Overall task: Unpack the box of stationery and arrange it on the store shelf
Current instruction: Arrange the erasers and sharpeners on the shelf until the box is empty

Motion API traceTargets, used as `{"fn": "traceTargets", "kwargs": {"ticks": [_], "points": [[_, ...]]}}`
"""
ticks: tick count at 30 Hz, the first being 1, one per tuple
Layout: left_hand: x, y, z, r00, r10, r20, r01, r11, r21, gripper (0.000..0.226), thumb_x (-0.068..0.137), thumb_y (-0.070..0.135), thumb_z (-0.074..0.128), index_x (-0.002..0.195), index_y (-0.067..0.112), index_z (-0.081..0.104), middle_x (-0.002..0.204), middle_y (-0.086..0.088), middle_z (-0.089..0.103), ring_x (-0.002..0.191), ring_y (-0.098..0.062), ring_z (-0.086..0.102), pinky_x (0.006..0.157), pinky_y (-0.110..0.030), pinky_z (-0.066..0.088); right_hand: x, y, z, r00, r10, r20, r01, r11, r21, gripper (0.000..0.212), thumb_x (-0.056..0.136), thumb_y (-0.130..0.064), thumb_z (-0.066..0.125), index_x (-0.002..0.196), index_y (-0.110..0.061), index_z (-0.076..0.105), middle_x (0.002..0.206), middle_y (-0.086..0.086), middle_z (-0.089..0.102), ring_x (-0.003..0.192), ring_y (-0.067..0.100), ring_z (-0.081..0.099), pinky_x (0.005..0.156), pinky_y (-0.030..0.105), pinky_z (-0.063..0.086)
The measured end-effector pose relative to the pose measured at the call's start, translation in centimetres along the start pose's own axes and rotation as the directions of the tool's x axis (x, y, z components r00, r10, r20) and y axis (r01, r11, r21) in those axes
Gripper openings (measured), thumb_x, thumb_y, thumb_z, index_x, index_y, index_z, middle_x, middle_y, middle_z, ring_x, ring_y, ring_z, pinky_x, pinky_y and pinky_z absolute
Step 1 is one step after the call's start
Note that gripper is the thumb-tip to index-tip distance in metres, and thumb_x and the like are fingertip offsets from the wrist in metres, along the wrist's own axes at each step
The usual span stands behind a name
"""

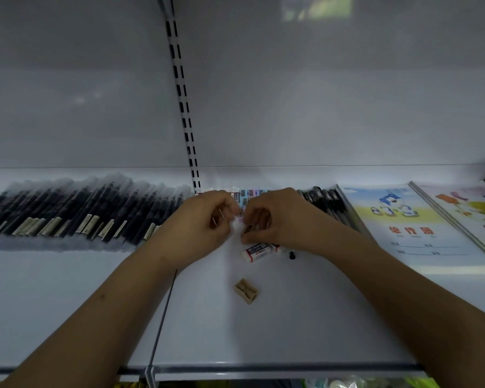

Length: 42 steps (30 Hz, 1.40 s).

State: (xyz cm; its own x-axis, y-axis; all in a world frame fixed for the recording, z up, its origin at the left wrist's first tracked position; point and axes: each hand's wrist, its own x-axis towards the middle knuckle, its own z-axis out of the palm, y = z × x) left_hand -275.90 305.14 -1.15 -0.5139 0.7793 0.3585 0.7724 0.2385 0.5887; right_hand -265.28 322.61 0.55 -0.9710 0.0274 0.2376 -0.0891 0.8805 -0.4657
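Both my hands meet over the middle of the white shelf (pixel 263 331). My left hand (pixel 205 222) has curled fingers that pinch a small pale item near the fingertips; what it is stays unclear. My right hand (pixel 275 219) curls around a small dark item just above a white eraser (pixel 256 252) with a dark printed sleeve. A second eraser (pixel 276 247) peeks out under my right hand. A tan pencil sharpener (pixel 246 291) lies nearer the front edge. A colourful packet (pixel 249 194) shows behind my fingers.
A long row of black pens in clear sleeves (pixel 76 211) fills the left of the shelf. More black pens (pixel 324 200) lie right of my hands, then exercise books (pixel 403 225) with cartoon covers. A slotted upright (pixel 184 107) runs up the back panel. A small black cap (pixel 292 255) lies loose.
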Motion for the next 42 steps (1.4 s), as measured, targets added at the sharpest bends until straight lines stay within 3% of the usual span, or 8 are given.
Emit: {"fn": "traceTargets", "kwargs": {"ticks": [11, 21, 24, 27, 30, 33, 38, 42], "points": [[0.2, -0.4, 1.0, 0.999, 0.05, -0.009, -0.049, 0.992, 0.117, 0.023, 0.091, 0.017, 0.067, 0.111, 0.028, 0.068, 0.103, 0.013, 0.056, 0.089, 0.0, 0.056, 0.078, -0.009, 0.046, -1.1, 3.3, -3.2, 0.988, 0.133, -0.079, -0.138, 0.988, -0.068, 0.009, 0.077, -0.02, 0.08, 0.081, -0.019, 0.071, 0.079, -0.01, 0.07, 0.072, 0.0, 0.065, 0.074, 0.022, 0.056], [0.2, -0.2, 1.1, 1.0, 0.016, -0.007, -0.015, 0.998, 0.062, 0.03, 0.092, 0.017, 0.064, 0.122, 0.022, 0.063, 0.11, 0.012, 0.052, 0.092, -0.001, 0.058, 0.084, -0.014, 0.05, -0.1, 3.0, -1.9, 0.999, -0.019, -0.049, 0.007, 0.972, -0.235, 0.017, 0.081, -0.037, 0.076, 0.091, -0.023, 0.074, 0.094, -0.006, 0.064, 0.084, 0.01, 0.059, 0.079, 0.036, 0.052], [0.2, -0.2, 0.9, 0.999, -0.016, -0.031, 0.017, 0.999, 0.048, 0.029, 0.094, 0.017, 0.061, 0.122, 0.021, 0.061, 0.111, 0.011, 0.051, 0.092, -0.002, 0.06, 0.086, -0.02, 0.053, -1.3, 0.6, -2.7, 0.988, -0.142, -0.067, 0.141, 0.99, -0.024, 0.017, 0.078, -0.032, 0.08, 0.093, -0.025, 0.074, 0.095, -0.009, 0.065, 0.078, 0.009, 0.06, 0.072, 0.023, 0.05], [0.1, -0.4, 0.7, 0.999, -0.022, -0.026, 0.024, 0.998, 0.051, 0.024, 0.095, 0.016, 0.058, 0.117, 0.02, 0.065, 0.109, 0.011, 0.053, 0.091, -0.003, 0.06, 0.086, -0.023, 0.052, -3.0, -2.6, -2.5, 0.958, -0.185, 0.217, 0.143, 0.97, 0.194, 0.031, 0.073, -0.038, 0.083, 0.101, -0.031, 0.073, 0.094, -0.019, 0.064, 0.078, 0.007, 0.062, 0.069, 0.014, 0.045], [0.1, -0.6, 0.6, 1.0, -0.007, -0.011, 0.008, 0.998, 0.07, 0.023, 0.094, 0.012, 0.057, 0.113, 0.021, 0.067, 0.104, 0.012, 0.054, 0.088, -0.003, 0.059, 0.085, -0.027, 0.052, -3.1, -3.7, -0.8, 0.887, -0.222, 0.404, 0.223, 0.974, 0.047, 0.038, 0.076, -0.042, 0.08, 0.111, -0.032, 0.069, 0.101, -0.02, 0.061, 0.085, 0.003, 0.058, 0.075, 0.015, 0.046], [0.1, -0.8, 0.7, 1.0, -0.005, -0.009, 0.005, 0.998, 0.063, 0.022, 0.093, 0.011, 0.058, 0.108, 0.023, 0.067, 0.102, 0.012, 0.053, 0.086, -0.004, 0.058, 0.082, -0.027, 0.052, -2.8, -3.4, -0.6, 0.926, -0.254, 0.28, 0.243, 0.967, 0.073, 0.027, 0.079, -0.031, 0.08, 0.103, -0.026, 0.07, 0.091, -0.018, 0.063, 0.081, 0.0, 0.061, 0.076, 0.016, 0.05], [-0.1, -1.0, 1.1, 1.0, 0.025, -0.008, -0.024, 0.997, 0.08, 0.028, 0.094, 0.015, 0.059, 0.119, 0.026, 0.062, 0.107, 0.011, 0.05, 0.09, -0.004, 0.056, 0.08, -0.017, 0.048, -2.0, 0.5, -3.9, 0.978, 0.089, -0.188, -0.061, 0.986, 0.152, 0.023, 0.078, -0.019, 0.08, 0.091, -0.023, 0.062, 0.078, -0.008, 0.068, 0.07, 0.008, 0.067, 0.071, 0.028, 0.056], [0.0, -0.6, 1.8, 0.995, 0.096, -0.019, -0.093, 0.986, 0.135, 0.032, 0.095, 0.021, 0.061, 0.126, 0.026, 0.062, 0.115, 0.01, 0.047, 0.094, -0.004, 0.052, 0.082, -0.018, 0.048, -1.9, 2.9, -3.8, 0.964, 0.174, -0.201, -0.17, 0.985, 0.036, 0.02, 0.078, -0.022, 0.08, 0.086, -0.02, 0.063, 0.08, -0.009, 0.067, 0.07, 0.005, 0.063, 0.065, 0.014, 0.051]]}}
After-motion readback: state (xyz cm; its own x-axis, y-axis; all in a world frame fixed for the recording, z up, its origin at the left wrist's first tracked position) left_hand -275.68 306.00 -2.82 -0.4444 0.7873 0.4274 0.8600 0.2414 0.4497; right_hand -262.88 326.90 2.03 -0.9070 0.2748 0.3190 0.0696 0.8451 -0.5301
